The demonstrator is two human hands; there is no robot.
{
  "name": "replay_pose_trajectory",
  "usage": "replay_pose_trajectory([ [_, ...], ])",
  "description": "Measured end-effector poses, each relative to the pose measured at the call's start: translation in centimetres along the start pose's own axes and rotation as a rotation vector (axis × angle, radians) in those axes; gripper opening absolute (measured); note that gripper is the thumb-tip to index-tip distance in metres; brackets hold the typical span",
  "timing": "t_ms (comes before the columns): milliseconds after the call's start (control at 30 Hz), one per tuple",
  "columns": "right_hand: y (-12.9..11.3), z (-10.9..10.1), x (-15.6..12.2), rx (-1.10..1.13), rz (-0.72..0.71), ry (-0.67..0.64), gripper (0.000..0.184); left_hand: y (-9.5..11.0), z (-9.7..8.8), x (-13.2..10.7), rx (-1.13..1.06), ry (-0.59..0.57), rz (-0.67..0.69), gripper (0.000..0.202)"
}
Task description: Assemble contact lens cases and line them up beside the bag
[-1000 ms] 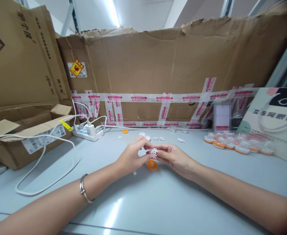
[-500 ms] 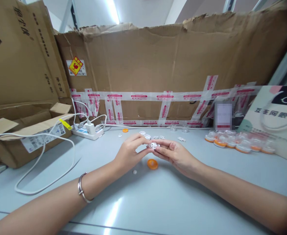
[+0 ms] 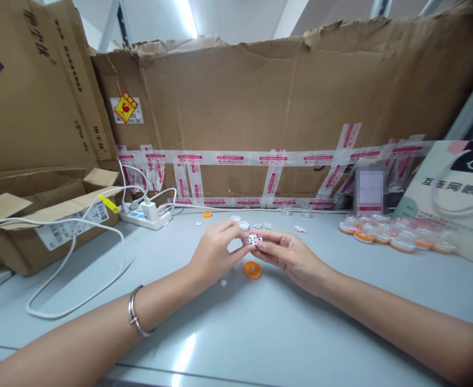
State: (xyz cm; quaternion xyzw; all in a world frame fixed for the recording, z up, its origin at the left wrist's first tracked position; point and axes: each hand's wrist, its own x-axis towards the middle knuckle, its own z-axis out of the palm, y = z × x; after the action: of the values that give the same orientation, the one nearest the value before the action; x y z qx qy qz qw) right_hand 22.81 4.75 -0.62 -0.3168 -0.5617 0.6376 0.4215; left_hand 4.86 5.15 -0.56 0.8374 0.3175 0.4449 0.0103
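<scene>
Between my two hands, above the table, is a small white plastic part with dark holes or spots (image 3: 254, 239). My left hand (image 3: 219, 244) pinches its left side with thumb and forefinger. From the other side, the thumb and fingers of my right hand (image 3: 291, 255) grip it too. Just below them on the table lies an orange round base (image 3: 252, 270) with a pale centre. A small white round piece (image 3: 222, 282) rests to its left. Behind my fingers are white rings (image 3: 243, 226) and small white spotted pieces (image 3: 300, 229).
Clear-domed orange-based units (image 3: 401, 240) cluster at the right. An orange disc (image 3: 207, 214) and clear caps (image 3: 305, 212) lie toward the back. At the left are a power strip (image 3: 162, 220), a looping white cable (image 3: 121, 252) and an open carton (image 3: 2, 242). A large cardboard box (image 3: 236, 97) walls the back.
Both hands keep nearly the same pose around the white part, with at most a slight shift of the fingers. The whole view has shifted very slightly.
</scene>
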Motion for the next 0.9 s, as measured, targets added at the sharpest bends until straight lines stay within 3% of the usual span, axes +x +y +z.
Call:
replay_pose_trajectory([
  [167, 0.09, 0.04, -0.06, -0.062, -0.020, -0.014, 0.042, 0.24, -0.14, 0.06, 0.050, 0.004, 0.007, 0.006],
  [400, 0.41, 0.37, 0.02, -0.061, -0.027, 0.092, 0.034, 0.21, 0.47, -0.03, 0.129, 0.020, 0.062, 0.009],
  [700, 0.19, 0.40, 0.03, -0.038, -0.020, 0.128, 0.029, 0.32, 0.70, -0.14, 0.061, -0.013, 0.027, 0.010],
  [900, 0.03, 0.17, 0.18, 0.059, 0.015, 0.041, 0.024, 0.22, 0.33, -0.09, -0.101, -0.055, -0.037, 0.009],
])
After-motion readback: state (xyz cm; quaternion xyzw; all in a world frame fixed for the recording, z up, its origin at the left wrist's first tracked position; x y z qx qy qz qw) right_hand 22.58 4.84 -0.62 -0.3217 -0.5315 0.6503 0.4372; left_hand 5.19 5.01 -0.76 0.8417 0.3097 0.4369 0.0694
